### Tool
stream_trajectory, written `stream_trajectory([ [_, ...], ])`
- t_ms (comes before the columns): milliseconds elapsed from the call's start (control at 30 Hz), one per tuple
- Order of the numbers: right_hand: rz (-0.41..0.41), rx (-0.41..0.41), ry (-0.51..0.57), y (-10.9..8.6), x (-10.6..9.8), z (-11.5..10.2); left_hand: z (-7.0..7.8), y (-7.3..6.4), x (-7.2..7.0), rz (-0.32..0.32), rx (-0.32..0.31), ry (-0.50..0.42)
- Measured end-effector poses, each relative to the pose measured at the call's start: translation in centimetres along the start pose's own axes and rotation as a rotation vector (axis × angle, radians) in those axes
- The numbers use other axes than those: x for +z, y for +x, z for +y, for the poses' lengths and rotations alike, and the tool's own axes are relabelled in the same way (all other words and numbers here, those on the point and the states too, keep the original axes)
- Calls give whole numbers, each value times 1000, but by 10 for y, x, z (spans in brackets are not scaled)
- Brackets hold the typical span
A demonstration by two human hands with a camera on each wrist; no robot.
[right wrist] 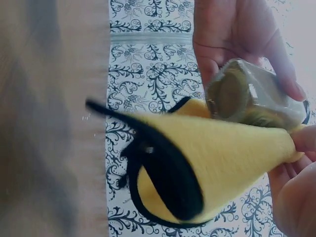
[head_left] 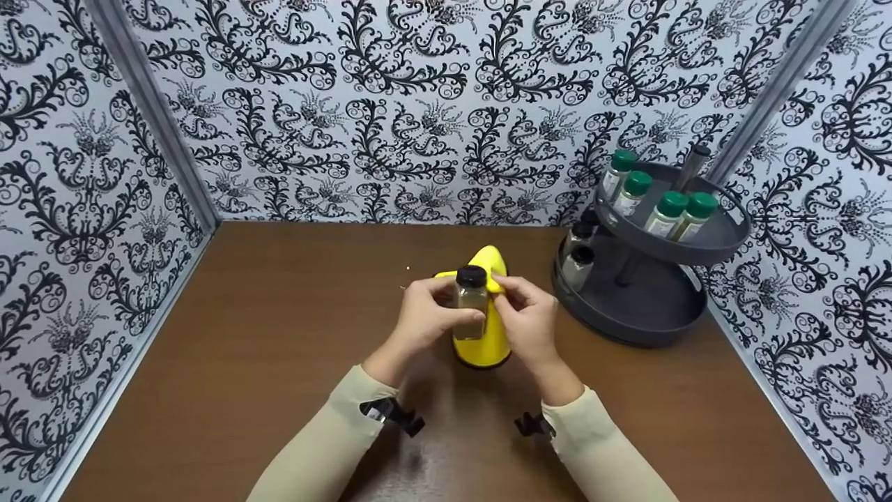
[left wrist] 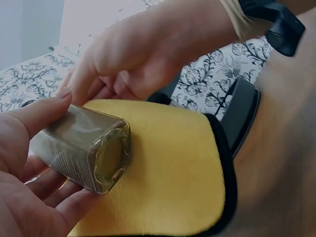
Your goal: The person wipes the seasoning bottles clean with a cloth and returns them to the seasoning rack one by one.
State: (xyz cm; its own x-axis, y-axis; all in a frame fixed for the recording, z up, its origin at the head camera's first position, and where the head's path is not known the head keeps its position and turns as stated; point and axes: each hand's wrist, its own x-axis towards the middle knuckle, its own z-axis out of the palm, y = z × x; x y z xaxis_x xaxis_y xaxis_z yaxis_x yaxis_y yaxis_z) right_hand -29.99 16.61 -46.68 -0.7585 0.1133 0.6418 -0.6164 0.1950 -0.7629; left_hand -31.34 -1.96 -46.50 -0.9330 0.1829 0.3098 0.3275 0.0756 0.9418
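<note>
A square glass spice jar [head_left: 472,307] with a black cap and greenish-brown contents stands upright in my left hand [head_left: 424,317], gripped between thumb and fingers. Its embossed base faces the camera in the left wrist view. My right hand [head_left: 527,317] pinches a yellow cloth [head_left: 496,341] with dark edging, bunched near the top. The cloth hangs down right behind the jar, and in the right wrist view [right wrist: 232,153] its folds spread below the pinching fingers. Whether jar and cloth touch cannot be told.
A dark grey two-tier round rack [head_left: 648,321] stands at the right. Several green-capped jars [head_left: 671,213] sit on its upper tier, black-capped jars [head_left: 578,268] on the lower. Patterned panels [head_left: 432,111] enclose the brown table [head_left: 279,314] at the back and sides.
</note>
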Motion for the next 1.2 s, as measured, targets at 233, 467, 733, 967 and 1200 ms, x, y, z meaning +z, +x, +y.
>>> stream_trajectory([
  [233,-93,42,-21,0,1,1,2,3,-5,44,15,-101],
  [467,-164,63,-47,-4,6,4,3,4,-12,118,10,-210],
  [733,-180,78,-31,-7,8,4,7,6,-16,230,-61,-342],
  [967,-148,39,-114,-9,9,3,5,7,-11,279,-40,-364],
  [1200,-146,32,-124,-10,10,2,2,7,-8,350,1,-369],
])
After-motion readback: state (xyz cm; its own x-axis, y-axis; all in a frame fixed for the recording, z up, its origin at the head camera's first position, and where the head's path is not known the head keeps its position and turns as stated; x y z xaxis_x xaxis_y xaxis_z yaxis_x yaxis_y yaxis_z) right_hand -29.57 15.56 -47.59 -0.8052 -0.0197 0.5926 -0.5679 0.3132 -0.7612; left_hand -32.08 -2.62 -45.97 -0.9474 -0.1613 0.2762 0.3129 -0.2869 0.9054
